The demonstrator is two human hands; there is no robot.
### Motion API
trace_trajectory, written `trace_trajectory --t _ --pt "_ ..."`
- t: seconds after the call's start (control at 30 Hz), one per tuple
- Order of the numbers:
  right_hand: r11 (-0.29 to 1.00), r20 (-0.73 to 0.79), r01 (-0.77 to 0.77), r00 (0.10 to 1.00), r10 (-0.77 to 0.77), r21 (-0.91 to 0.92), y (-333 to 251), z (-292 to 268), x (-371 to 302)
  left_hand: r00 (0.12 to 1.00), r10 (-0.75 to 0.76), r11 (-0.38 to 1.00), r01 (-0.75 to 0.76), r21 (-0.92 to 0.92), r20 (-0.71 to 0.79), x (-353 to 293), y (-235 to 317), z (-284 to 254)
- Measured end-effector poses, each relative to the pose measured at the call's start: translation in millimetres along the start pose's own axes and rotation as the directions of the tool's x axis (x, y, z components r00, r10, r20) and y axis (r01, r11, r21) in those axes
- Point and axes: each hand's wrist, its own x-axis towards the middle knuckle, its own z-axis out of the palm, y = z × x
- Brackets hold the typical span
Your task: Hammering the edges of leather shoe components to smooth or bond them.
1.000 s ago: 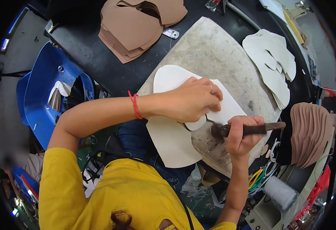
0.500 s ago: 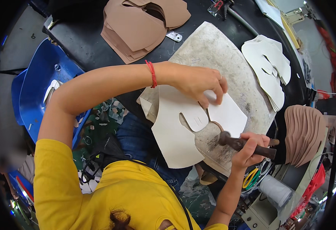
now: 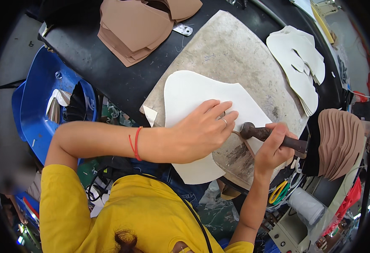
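Cream-white sheet material, one large cut piece (image 3: 201,105), lay flat on the worn grey cutting slab (image 3: 235,50), its lower lobe hanging past the slab's near edge toward my lap. My left hand (image 3: 201,133) pressed down on this piece, palm flat, fingers together and stretched toward the right, a ring on one finger and a red cord at the wrist. My right hand (image 3: 273,147) was closed in a fist around the dark handle of a knife-like tool (image 3: 269,135); the rounded end of the handle sat just beside my left fingertips, at the piece's right edge. The blade itself I could not make out (it was hidden between the handle and my fingers). A thin brown strip (image 3: 246,145) ran down from the tool over the stained part of the slab.

Surroundings: a stack of tan cut pieces (image 3: 134,25) at the far left of the black table (image 3: 92,59); a stack of white cut pieces (image 3: 299,63) at the far right; a fanned stack of brown pieces (image 3: 341,143) just right of my right hand; a small metal plate (image 3: 182,29) near the tan stack. A blue plastic chair (image 3: 33,109) stood to my left, below table level. A white spool (image 3: 305,206) lay near my right elbow.
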Motion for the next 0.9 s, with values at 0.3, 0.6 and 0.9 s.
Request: trace_trajectory --t 0.3,0.6,0.9 --pt "1.000 0.003 0.015 1.000 -0.015 0.020 7 0 -3 0.998 0.040 0.938 -0.021 -0.345 0.049 -9 5 -7" --pt "0.995 -0.034 0.005 0.999 -0.002 0.100 12 1 -7 0.959 -0.248 0.943 0.205 -0.263 -0.140 14 -6 11" --pt "0.957 0.033 0.219 0.973 -0.229 0.189 0 12 7 0.948 -0.315 0.858 0.307 -0.411 0.050 19 -13 -2"
